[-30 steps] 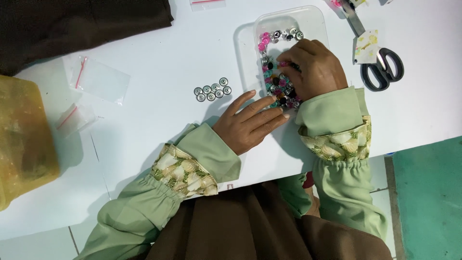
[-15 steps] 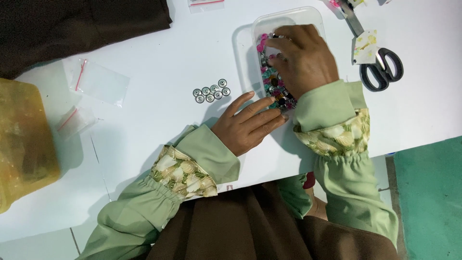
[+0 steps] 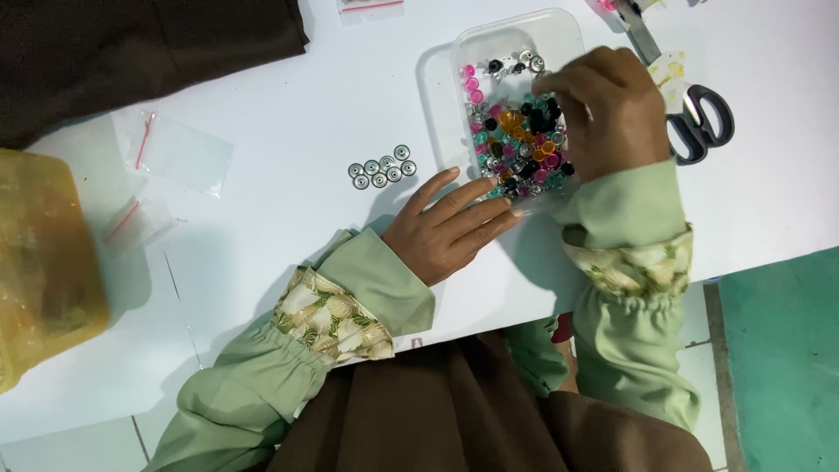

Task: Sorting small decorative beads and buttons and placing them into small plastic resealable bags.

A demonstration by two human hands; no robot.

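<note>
Two hands work at a clear tray point(image 3: 568, 35) of coloured beads point(image 3: 520, 140) lying near the far edge of the white counter point(image 3: 288, 96). The right hand point(image 3: 612, 114) reaches into the tray from the right side, fingers curled down among the beads; whether the fingertips are pinched on one I cannot tell, since the back of the hand hides them. The left hand point(image 3: 450, 227) lies flat on the counter with fingers spread and straight, their tips touching the tray's near end, gripping nothing. Both wrists wear pale green sleeves with floral cuffs. A small cluster of silver snaps point(image 3: 381, 168) sits on the counter just left of the tray, apart from both hands. Black-handled scissors point(image 3: 699, 122) lie right of the tray, close to the right hand. Further left, two small clear bags point(image 3: 175, 150) with red strips rest on the counter, and a yellow bag point(image 3: 39, 262) sits at the left edge. Dark brown cloth point(image 3: 131, 52) covers the far left corner. At the near edge, brown fabric hangs in the person's lap.
</note>
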